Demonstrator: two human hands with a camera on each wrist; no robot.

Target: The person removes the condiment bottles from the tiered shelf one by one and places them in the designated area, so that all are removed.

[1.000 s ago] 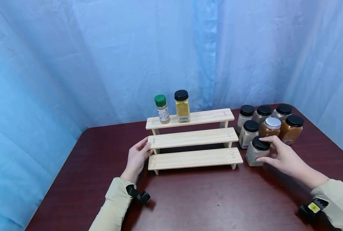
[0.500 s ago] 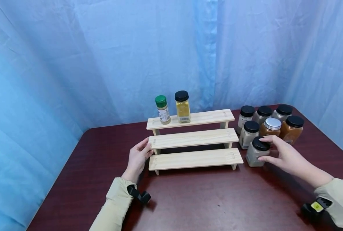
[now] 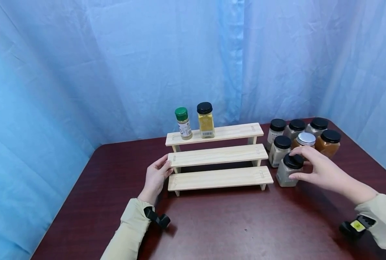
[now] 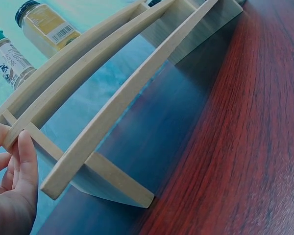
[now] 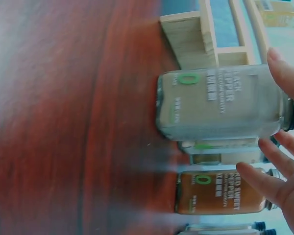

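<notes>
In the head view my left hand pinches the left end of the middle shelf of a three-tier wooden rack. The left wrist view shows the thumb and fingertips at that shelf's end. My right hand is curled round a square spice jar with a black lid, at the front of a jar group. One finger lies over the lid and the thumb is by the near side. Its label in the right wrist view reads as black pepper. The jar stands upright right of the rack.
On the top shelf stand a green-capped shaker and a black-lidded jar of yellow powder. Several more jars crowd behind the gripped one, among them a silver-lidded jar and an orange-brown jar. Blue curtains surround the dark red table.
My right hand shifts slightly, its index finger reaching a little farther over the black lid. The jar stays in place. My left hand keeps its hold on the rack.
</notes>
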